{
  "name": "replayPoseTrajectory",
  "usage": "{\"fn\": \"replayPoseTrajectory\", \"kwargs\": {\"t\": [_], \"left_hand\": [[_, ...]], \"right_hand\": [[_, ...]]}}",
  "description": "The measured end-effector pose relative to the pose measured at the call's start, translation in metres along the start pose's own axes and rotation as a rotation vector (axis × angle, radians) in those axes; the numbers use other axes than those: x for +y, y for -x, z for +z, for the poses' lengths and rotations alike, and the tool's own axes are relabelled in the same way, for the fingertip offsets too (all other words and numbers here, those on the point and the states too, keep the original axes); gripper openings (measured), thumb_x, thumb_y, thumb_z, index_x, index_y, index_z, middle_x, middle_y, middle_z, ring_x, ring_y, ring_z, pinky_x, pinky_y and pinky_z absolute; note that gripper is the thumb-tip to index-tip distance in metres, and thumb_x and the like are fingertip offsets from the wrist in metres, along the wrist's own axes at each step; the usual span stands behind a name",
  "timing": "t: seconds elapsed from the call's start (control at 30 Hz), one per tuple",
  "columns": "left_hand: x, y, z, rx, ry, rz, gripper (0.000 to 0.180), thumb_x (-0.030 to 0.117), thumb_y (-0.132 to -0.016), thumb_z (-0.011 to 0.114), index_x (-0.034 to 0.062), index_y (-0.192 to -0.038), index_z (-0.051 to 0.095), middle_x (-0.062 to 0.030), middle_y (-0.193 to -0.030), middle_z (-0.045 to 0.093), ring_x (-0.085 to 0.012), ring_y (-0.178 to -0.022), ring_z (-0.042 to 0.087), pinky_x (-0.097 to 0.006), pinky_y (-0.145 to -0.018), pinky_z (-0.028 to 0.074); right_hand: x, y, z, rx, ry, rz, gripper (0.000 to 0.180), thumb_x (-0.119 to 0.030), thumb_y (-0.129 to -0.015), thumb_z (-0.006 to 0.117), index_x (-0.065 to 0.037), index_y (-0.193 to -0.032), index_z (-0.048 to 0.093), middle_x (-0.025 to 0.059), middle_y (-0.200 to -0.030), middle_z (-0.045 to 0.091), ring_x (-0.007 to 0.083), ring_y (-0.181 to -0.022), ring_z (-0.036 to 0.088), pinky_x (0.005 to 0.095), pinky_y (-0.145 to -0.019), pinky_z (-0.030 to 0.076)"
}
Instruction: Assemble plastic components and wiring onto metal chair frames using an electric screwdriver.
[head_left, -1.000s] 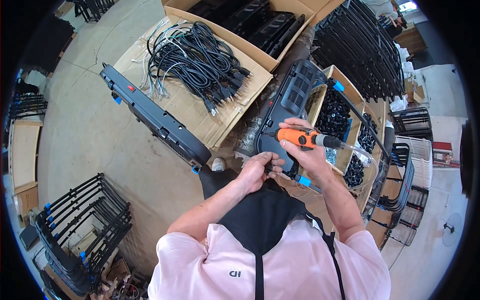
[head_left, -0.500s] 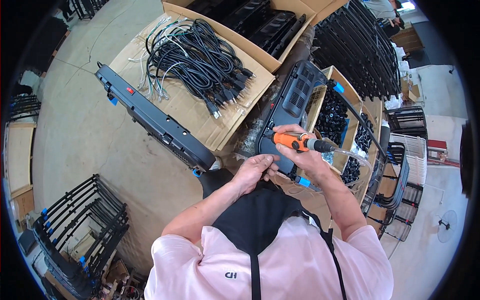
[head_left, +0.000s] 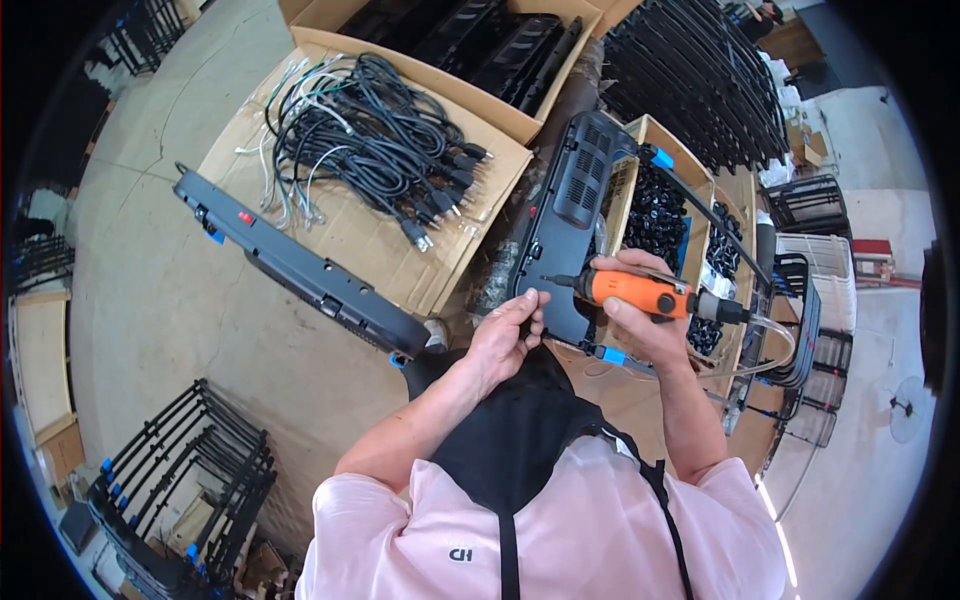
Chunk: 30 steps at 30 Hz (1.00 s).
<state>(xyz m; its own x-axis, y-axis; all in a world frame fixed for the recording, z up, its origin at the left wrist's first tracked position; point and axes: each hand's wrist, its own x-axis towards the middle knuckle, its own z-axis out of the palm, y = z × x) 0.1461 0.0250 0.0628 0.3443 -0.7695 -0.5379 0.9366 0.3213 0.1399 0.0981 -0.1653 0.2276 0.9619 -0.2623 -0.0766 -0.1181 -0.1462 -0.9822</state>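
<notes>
My right hand grips an orange power screwdriver with a clear air hose trailing off to the right. Its tip touches the lower part of a black vented plastic panel that stands in front of me. My left hand pinches the panel's lower left edge with its fingertips, right by the driver's tip. The panel leans against a cardboard box filled with small black parts.
A long black housing lies on flattened cardboard beside a heap of black power cords. An open box of black panels sits behind. Black wire racks are stacked at lower left, upper right and right.
Both hands have shifted slightly up the panel, and the screwdriver's tip now rests lower left on it. The view has tilted a little.
</notes>
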Motion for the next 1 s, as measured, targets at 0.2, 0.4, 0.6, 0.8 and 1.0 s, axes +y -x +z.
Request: {"fn": "replayPoseTrajectory", "kwargs": {"t": [0.2, 0.4, 0.6, 0.8, 1.0], "left_hand": [[0.01, -0.02, 0.053, 0.094, 0.123, 0.039, 0.027, 0.031, -0.108, 0.065, 0.0081, -0.12, 0.071, 0.0033, -0.087, 0.062, -0.0089, -0.075, 0.056, -0.024, -0.062, 0.045], [-0.005, -0.068, 0.066, -0.008, 0.234, 0.047, 0.03, 0.035, -0.109, 0.063, 0.0085, -0.122, 0.066, 0.0023, -0.09, 0.063, -0.0097, -0.073, 0.057, -0.023, -0.06, 0.044], [-0.022, -0.114, 0.113, 0.038, 0.23, 0.069, 0.031, 0.037, -0.109, 0.061, 0.0089, -0.122, 0.065, 0.0018, -0.088, 0.063, -0.0113, -0.073, 0.057, -0.024, -0.061, 0.046], [-0.032, -0.164, 0.143, 0.071, 0.26, 0.095, 0.026, 0.036, -0.109, 0.061, 0.0117, -0.119, 0.065, 0.0022, -0.089, 0.062, -0.0109, -0.075, 0.056, -0.024, -0.061, 0.046], [-0.022, -0.216, 0.168, 0.083, 0.193, 0.072, 0.029, 0.035, -0.11, 0.06, 0.0091, -0.12, 0.065, 0.0019, -0.089, 0.061, -0.0099, -0.076, 0.056, -0.024, -0.064, 0.049]], "right_hand": [[0.005, 0.012, -0.034, 0.083, -0.067, -0.041, 0.059, -0.007, -0.085, 0.083, 0.0, -0.137, 0.056, 0.0201, -0.13, 0.072, 0.0273, -0.122, 0.069, 0.043, -0.11, 0.053], [0.02, -0.004, -0.077, 0.078, -0.118, -0.069, 0.057, -0.006, -0.086, 0.083, -0.001, -0.137, 0.057, 0.0197, -0.131, 0.071, 0.0269, -0.123, 0.068, 0.0424, -0.11, 0.053], [0.042, -0.029, -0.136, 0.037, -0.167, -0.104, 0.056, -0.011, -0.089, 0.084, -0.002, -0.137, 0.057, 0.0153, -0.133, 0.07, 0.024, -0.125, 0.066, 0.0407, -0.111, 0.051], [0.06, -0.055, -0.191, 0.029, -0.175, -0.062, 0.056, -0.006, -0.087, 0.081, -0.002, -0.137, 0.056, 0.0192, -0.132, 0.07, 0.0273, -0.124, 0.067, 0.0435, -0.11, 0.053], [0.058, -0.084, -0.23, 0.044, -0.136, -0.043, 0.057, -0.006, -0.087, 0.081, -0.003, -0.138, 0.056, 0.018, -0.133, 0.069, 0.0262, -0.126, 0.066, 0.0433, -0.11, 0.053]]}}
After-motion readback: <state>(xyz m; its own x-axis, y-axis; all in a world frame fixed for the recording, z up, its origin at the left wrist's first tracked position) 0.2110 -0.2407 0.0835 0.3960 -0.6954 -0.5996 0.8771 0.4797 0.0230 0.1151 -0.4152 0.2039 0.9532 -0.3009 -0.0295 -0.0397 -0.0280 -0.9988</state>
